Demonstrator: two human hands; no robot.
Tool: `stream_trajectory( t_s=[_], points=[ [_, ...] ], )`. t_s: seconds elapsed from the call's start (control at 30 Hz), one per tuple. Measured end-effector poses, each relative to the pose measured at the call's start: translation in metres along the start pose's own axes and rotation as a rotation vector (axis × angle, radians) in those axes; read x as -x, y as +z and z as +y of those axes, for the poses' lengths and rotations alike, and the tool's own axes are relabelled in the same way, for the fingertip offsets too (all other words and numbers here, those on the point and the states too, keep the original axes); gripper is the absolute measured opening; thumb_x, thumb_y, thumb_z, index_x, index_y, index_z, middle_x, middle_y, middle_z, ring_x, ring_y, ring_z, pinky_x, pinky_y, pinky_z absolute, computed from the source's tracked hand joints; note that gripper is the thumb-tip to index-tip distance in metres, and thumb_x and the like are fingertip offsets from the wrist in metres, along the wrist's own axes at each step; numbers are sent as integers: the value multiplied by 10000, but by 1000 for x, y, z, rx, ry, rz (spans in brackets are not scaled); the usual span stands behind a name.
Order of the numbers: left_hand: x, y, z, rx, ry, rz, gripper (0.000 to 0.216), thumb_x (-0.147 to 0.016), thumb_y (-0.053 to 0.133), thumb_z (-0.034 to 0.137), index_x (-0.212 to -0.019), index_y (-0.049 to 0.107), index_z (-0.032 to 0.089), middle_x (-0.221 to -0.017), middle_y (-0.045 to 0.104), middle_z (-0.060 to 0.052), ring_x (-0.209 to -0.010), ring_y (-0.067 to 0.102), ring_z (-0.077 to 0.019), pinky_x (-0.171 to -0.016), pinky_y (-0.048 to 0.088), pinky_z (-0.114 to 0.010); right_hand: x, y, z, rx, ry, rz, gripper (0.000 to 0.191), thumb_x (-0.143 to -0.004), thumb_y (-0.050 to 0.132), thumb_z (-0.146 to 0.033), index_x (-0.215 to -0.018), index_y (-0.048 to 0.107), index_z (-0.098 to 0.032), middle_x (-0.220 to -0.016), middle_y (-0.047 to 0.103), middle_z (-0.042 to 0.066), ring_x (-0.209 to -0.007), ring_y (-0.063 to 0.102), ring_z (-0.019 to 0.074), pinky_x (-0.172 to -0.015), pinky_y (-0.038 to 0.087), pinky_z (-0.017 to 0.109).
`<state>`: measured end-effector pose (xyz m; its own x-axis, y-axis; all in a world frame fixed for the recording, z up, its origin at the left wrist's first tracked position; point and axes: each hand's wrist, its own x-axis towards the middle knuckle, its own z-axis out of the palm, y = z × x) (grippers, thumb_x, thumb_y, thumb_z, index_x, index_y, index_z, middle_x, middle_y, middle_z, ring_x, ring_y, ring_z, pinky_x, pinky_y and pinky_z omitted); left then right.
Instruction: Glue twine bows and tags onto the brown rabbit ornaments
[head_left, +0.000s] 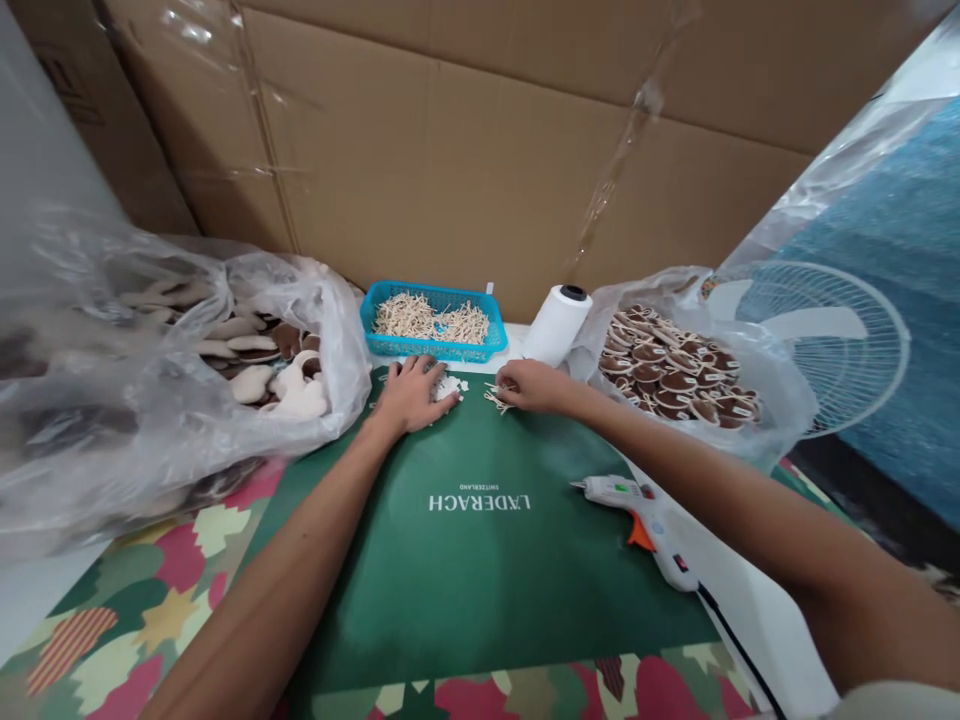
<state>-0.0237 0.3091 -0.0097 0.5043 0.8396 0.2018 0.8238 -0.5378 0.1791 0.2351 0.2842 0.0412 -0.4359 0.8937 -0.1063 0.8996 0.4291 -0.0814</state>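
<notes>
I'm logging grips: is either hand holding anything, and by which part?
The right hand, curled at pale cords, hides whether and where it grips them. The left hand, fingers spread, visibly holds nothing.

White print (480, 502) on the green sheet (480, 590), roughly midway between its left and right edges, reads in 2 lines, upside down from this side: "LÄDERACH" in large letters, "SWITZERLAND" in small ones. At the sheet's right edge, the glue gun (652, 525) carries markings (621, 488) too small to read.
</notes>
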Motion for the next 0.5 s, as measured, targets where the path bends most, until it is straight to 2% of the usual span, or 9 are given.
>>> stream_trajectory(
  t_s=[0.13,0.3,0.4,0.5],
  points=[
    [0,1,-1,5,-7,4,662,-982,514,622,-1489,593,204,-1524,571,-173,-1375,507,-407,-1131,392,-557,8,-4,4,18,47,-24,199,-973,594,-207,-1053,767,-152,-1063,805,111,-906,706,210,-769,440,274],
    [-1,4,-2,14,-12,15,645,-976,527,608,-1483,590,216,-1521,572,-163,-1366,506,-409,-1134,385,-552,18,-13,12,61,95,-79,171,-924,684,-269,-1031,792,-191,-1076,812,111,-932,729,263,-730,442,300],
    [-1,5,-2,22,-13,20,636,-977,523,612,-1476,593,224,-1509,577,-161,-1367,504,-409,-1133,387,-548,16,-17,9,77,79,-53,234,-967,662,-349,-1107,789,-210,-1183,793,120,-1040,724,290,-789,466,319],
    [-1,4,-2,28,-16,22,633,-980,522,611,-1474,595,223,-1510,576,-162,-1373,501,-409,-1138,384,-547,7,-17,4,77,29,-22,259,-981,626,-268,-1191,773,-232,-1312,759,100,-1168,694,277,-895,467,318]
  ],
)
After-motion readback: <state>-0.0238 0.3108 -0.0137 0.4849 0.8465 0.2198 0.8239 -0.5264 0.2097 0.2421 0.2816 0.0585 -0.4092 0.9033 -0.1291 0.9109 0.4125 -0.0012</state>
